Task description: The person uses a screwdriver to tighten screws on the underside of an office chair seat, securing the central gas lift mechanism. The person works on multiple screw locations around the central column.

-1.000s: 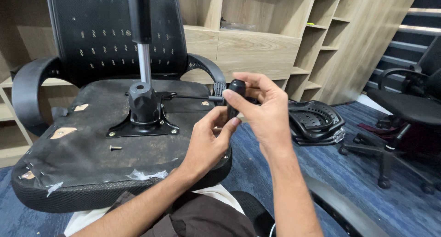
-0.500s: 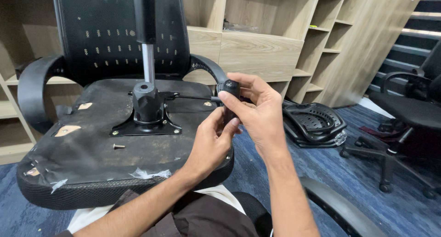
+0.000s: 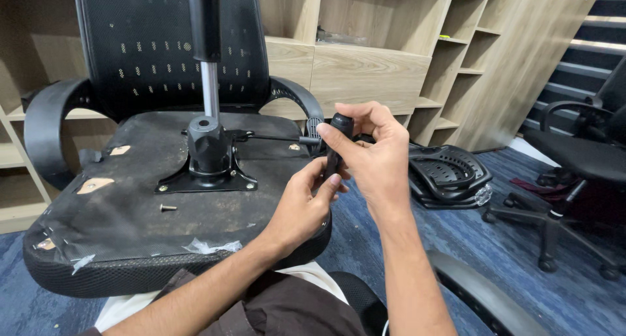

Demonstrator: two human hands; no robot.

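Observation:
An office chair lies upside down before me, the black underside of its seat (image 3: 124, 225) facing up. A black mechanism plate (image 3: 207, 173) sits on it, with a gas cylinder (image 3: 208, 88) standing upright. A thin lever rod (image 3: 274, 138) runs from the plate to the right. At its end is a black handle (image 3: 340, 129). My right hand (image 3: 375, 157) grips the handle's top with thumb and fingers. My left hand (image 3: 303, 202) pinches its lower part from below. A loose screw (image 3: 167, 207) lies on the seat left of my hands.
The chair's curved armrests (image 3: 45, 127) and mesh backrest (image 3: 163, 49) rise behind the seat. Wooden shelving (image 3: 372, 62) fills the background. A black plastic chair part (image 3: 450, 173) lies on the blue carpet at right, beside another office chair (image 3: 574, 160).
Both hands stay on the black handle at the rod's end; only the fingers shift slightly. The chair has not moved.

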